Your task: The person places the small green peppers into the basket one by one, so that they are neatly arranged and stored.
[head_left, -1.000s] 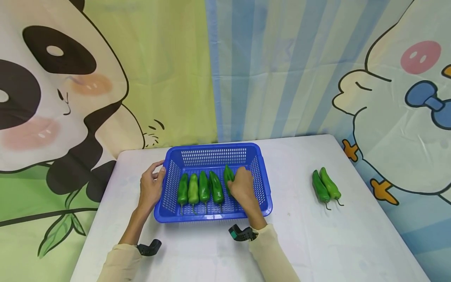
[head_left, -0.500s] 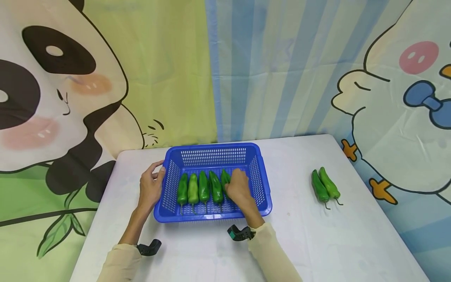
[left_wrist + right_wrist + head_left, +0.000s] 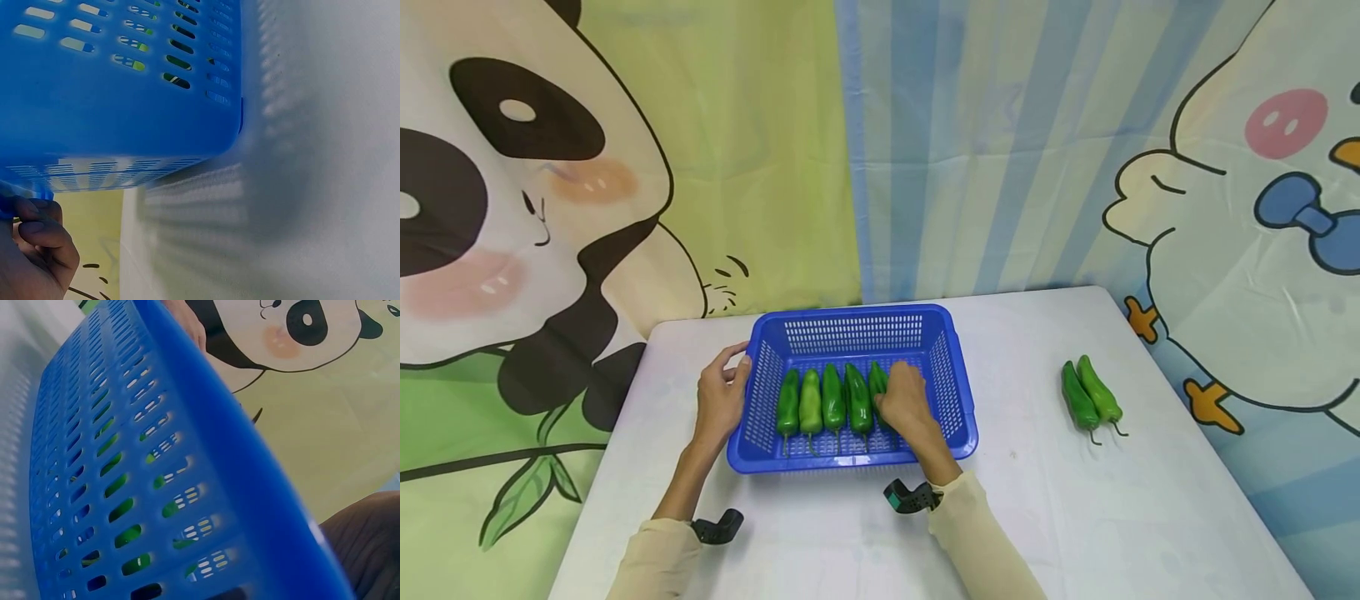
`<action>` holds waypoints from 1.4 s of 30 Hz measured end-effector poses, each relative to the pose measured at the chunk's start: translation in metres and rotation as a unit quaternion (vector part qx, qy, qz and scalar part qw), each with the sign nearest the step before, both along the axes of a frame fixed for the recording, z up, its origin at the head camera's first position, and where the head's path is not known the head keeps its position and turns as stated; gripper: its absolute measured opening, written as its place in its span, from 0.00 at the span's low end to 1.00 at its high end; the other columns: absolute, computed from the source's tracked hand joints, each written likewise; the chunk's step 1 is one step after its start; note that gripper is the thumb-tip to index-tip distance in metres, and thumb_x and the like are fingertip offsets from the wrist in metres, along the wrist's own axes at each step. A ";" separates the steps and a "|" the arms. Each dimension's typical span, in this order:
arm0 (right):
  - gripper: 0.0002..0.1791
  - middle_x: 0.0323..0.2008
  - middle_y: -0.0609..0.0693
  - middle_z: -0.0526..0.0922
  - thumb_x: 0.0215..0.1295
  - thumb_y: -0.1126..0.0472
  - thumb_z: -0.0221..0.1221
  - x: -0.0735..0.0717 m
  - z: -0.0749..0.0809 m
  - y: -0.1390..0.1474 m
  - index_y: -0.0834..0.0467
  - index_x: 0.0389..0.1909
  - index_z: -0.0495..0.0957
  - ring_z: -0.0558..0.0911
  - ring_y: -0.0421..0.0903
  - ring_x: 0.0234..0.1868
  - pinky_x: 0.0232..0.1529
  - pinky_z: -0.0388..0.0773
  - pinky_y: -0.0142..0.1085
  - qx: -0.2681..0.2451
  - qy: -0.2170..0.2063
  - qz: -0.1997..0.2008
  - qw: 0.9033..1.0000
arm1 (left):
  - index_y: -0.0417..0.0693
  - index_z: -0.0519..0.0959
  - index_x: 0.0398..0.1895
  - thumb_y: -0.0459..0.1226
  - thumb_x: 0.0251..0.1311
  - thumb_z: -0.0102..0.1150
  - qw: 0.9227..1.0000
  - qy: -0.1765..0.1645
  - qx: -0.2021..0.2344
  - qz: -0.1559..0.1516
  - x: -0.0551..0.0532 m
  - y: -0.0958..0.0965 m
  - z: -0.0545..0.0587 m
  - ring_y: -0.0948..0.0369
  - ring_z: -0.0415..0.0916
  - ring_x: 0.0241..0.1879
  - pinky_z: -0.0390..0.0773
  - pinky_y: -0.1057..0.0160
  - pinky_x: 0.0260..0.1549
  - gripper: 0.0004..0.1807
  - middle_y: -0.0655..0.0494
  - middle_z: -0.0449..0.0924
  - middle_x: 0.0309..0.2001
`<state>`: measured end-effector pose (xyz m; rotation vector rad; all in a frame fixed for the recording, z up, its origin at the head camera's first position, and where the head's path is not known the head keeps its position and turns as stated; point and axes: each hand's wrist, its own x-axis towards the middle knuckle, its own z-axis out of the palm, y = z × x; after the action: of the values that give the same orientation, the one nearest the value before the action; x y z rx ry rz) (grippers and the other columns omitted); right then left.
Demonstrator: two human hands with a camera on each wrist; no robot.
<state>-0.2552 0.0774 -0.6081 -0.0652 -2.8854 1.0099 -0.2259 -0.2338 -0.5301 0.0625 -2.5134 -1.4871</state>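
A blue slotted plastic basket (image 3: 853,461) stands on the white table, with several green peppers (image 3: 832,400) lined up side by side inside, stems toward the person. My left hand (image 3: 721,400) grips the basket's left rim; in the left wrist view its curled fingers (image 3: 47,234) are at that edge. Inside the basket, my right hand (image 3: 906,402) reaches down and holds the rightmost green pepper (image 3: 877,381), close beside its neighbour. The hand covers part of this pepper. In the right wrist view the basket wall hides the fingertips.
Two more green peppers, a darker one (image 3: 1078,398) and a lighter one (image 3: 1100,389), lie together on the table to the right of the basket. Behind the white table (image 3: 1045,517) hangs a cartoon-printed curtain (image 3: 970,150). Each wrist wears a black camera mount (image 3: 718,527).
My right hand has shifted left with the rightmost pepper, bringing it close to the row. The pepper beside it now lies straighter. My left hand stays on the rim.
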 end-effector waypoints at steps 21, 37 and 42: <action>0.10 0.19 0.55 0.78 0.64 0.68 0.73 0.057 0.101 -0.001 0.68 0.30 0.82 0.80 0.51 0.20 0.19 0.79 0.44 -0.051 0.036 -0.034 0.997 | 0.47 0.77 0.75 0.44 0.86 0.50 1.000 -0.009 -0.004 -0.001 0.000 -0.001 0.000 0.67 0.83 0.23 0.77 0.68 0.21 0.22 0.31 0.91 0.40; 0.19 0.48 0.66 0.91 0.72 0.65 0.71 0.072 0.152 0.041 0.71 0.58 0.85 0.92 0.60 0.47 0.52 0.89 0.51 -0.165 0.124 -0.058 0.977 | 0.47 0.77 0.75 0.44 0.86 0.51 1.000 -0.004 0.004 -0.004 0.001 -0.001 -0.001 0.69 0.82 0.23 0.77 0.70 0.21 0.23 0.30 0.91 0.41; 0.20 0.49 0.67 0.91 0.72 0.64 0.71 0.077 0.158 0.073 0.70 0.59 0.85 0.92 0.61 0.46 0.53 0.89 0.53 -0.164 0.151 -0.076 0.972 | 0.47 0.77 0.75 0.44 0.86 0.51 1.000 -0.006 0.004 -0.007 0.000 0.000 0.000 0.70 0.82 0.23 0.77 0.70 0.21 0.23 0.30 0.91 0.42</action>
<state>-0.1780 0.1503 -0.4498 -0.1373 -2.3816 1.3256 -0.2259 -0.2336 -0.5303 0.0540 -2.5219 -1.5064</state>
